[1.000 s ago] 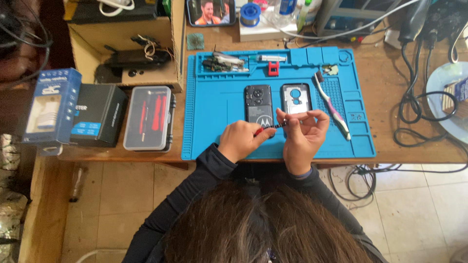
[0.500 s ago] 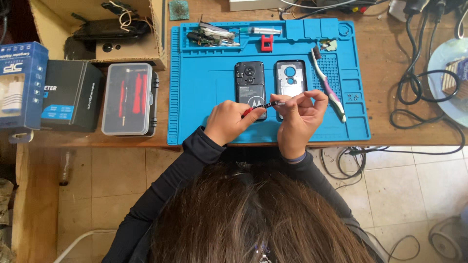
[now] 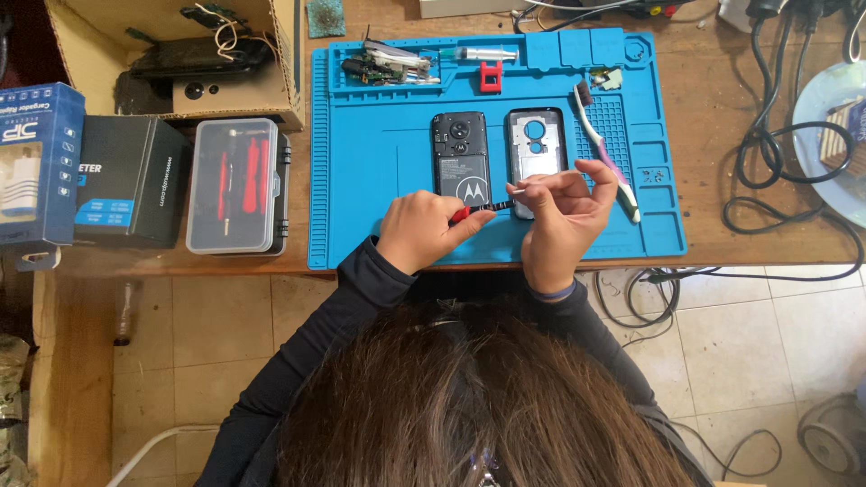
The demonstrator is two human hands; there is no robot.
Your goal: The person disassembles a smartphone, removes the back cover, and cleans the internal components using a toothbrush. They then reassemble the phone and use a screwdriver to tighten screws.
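A black phone [image 3: 460, 153] lies face down in the middle of the blue work mat [image 3: 361, 180], with a grey phone back cover [image 3: 535, 144] just to its right. My left hand [image 3: 422, 231] grips a small screwdriver [image 3: 476, 211] with a red and black handle, its shaft pointing right. My right hand [image 3: 564, 216] pinches the screwdriver's tip between thumb and fingers, just below the two phone parts. Both hands hover over the mat's front edge.
A toothbrush [image 3: 606, 144] lies right of the cover. Small tools [image 3: 388, 63], a syringe [image 3: 478, 54] and a red piece [image 3: 490, 78] sit in the mat's top tray. A clear tool case [image 3: 236, 185], black box [image 3: 126, 180], blue box [image 3: 36, 162] and cardboard box [image 3: 180, 54] stand left. Cables [image 3: 776, 171] trail right.
The view has shifted, so the mat sits higher in the picture. My hands stay together at the screwdriver below the phone, with the right fingers still on its tip.
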